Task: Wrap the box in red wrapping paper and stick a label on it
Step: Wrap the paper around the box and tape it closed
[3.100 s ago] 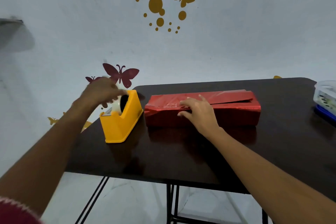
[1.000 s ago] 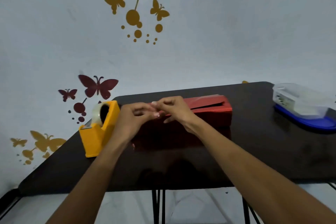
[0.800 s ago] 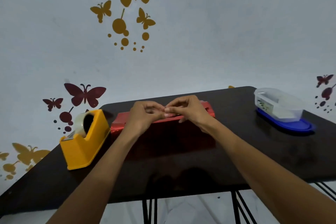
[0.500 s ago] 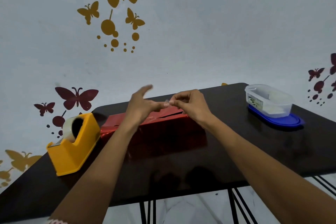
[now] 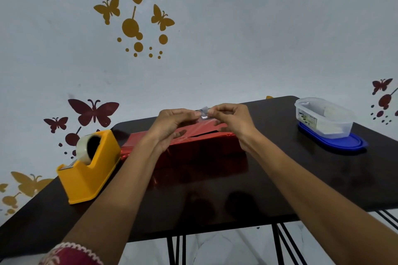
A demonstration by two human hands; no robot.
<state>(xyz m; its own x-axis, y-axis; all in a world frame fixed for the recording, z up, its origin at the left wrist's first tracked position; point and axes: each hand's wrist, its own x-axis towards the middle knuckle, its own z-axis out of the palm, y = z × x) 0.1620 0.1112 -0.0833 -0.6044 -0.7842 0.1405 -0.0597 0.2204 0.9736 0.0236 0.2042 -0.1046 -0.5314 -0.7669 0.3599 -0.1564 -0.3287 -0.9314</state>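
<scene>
A long box wrapped in shiny red paper (image 5: 200,150) lies across the middle of the dark table (image 5: 280,178). Its top flap stands slightly open at the seam. Just above the box, my left hand (image 5: 172,125) and my right hand (image 5: 232,120) pinch the two ends of a short strip of clear tape (image 5: 204,112) between thumb and fingers. The strip hangs in the air over the box's far top edge. My hands hide part of the box's top.
A yellow tape dispenser (image 5: 90,165) with a clear roll stands left of the box. At the right stands a clear plastic container (image 5: 323,118) on a blue lid (image 5: 336,142). A wall with butterfly stickers rises behind the table.
My left hand left the dispenser and my right hand lifted off the box. Both met over the box with a tape strip, and the strip is now stretched between them.
</scene>
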